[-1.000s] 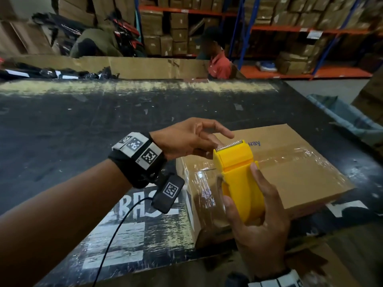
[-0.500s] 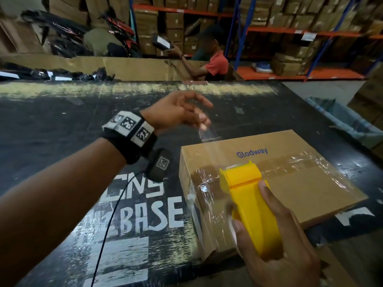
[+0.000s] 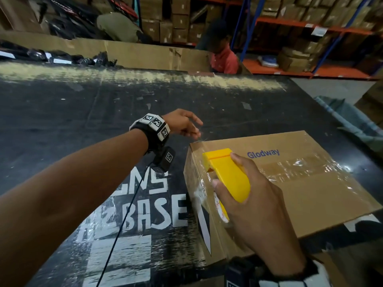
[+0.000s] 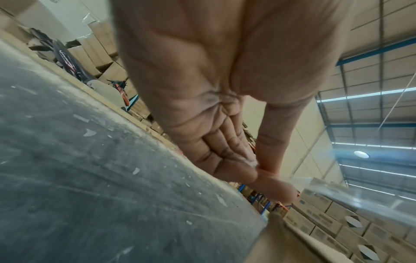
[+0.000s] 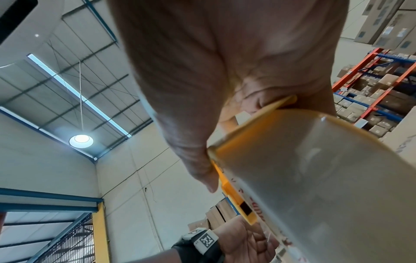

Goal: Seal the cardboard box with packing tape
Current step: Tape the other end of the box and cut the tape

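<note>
Both forearms are bare, with no sleeves. The left wrist wears a black fabric band (image 3: 145, 132) carrying white square tiles printed with black fiducial codes. A small black camera module (image 3: 165, 159) bearing one such code hangs beneath it, trailing a thin black cable (image 3: 124, 216). The right wrist shows a similar black band with white tiles (image 3: 290, 280).
</note>
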A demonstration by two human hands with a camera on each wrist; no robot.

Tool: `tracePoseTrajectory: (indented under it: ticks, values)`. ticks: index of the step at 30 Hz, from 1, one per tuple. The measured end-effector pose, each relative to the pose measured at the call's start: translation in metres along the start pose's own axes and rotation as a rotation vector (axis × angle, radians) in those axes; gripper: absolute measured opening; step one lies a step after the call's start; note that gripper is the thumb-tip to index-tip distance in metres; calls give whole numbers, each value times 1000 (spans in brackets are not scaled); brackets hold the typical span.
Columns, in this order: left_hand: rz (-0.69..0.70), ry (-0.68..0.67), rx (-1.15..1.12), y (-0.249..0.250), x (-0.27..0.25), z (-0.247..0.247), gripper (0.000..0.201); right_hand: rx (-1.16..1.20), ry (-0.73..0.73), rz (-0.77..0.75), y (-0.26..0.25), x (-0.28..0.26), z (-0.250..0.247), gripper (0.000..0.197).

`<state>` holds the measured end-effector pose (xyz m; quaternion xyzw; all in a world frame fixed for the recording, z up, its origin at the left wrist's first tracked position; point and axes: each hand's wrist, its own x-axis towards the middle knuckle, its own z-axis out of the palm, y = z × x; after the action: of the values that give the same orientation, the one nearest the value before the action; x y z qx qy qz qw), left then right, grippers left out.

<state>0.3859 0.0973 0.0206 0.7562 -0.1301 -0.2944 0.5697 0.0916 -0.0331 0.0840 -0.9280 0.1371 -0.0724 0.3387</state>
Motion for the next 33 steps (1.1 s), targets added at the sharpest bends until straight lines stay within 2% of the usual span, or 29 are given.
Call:
tracePoseTrajectory:
  ticks: [7,11,13,15,17,20,25,33]
  values:
    - [-66,-26,4,-23,16,6,37,-39,-35,29,1,5,8,64]
    - [26,-61,269,-26,21,3,43,-46,-40,42,0,5,10,63]
    - [56,-76,534,-27,19,-1,50,-56,-40,39,0,6,10,62]
    - [97,-3,816,-36,15,-5,48,-74,-48,33,0,6,10,62]
    - [172,68,655,-48,8,-8,36,-79,-57,36,0,6,9,62]
    - [375,112,333,-60,-13,0,37,-67,-50,33,3,8,10,61]
    - [555,-12,433,-80,-44,33,37,-72,-48,35,4,11,11,61]
    - [598,16,370,-91,-40,38,37,-25,-63,27,8,-11,3,60]
